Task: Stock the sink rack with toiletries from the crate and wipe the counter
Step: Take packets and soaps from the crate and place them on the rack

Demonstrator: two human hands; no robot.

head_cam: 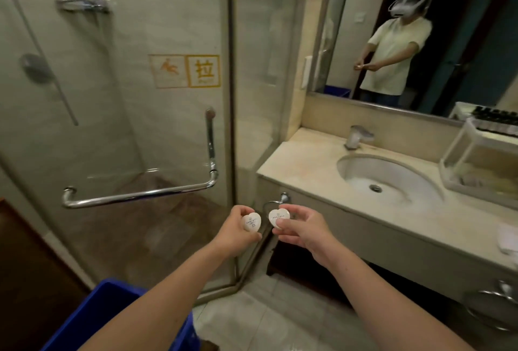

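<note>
Left of the sink (403, 174), off the front of the counter (305, 154), our left hand (234, 234) pinches a heart soap (251, 221) and our right hand (304, 228) pinches a second soap (279, 217), labels up, probably so we can check them before reaching the rack (476, 164) right of the sink.

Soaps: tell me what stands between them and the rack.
Nothing visible does. The left hand and right hand each hold a soap off the counter's left end; the rack stands at its right end. Between lies only the sink; the faucet stands farther back.
</note>
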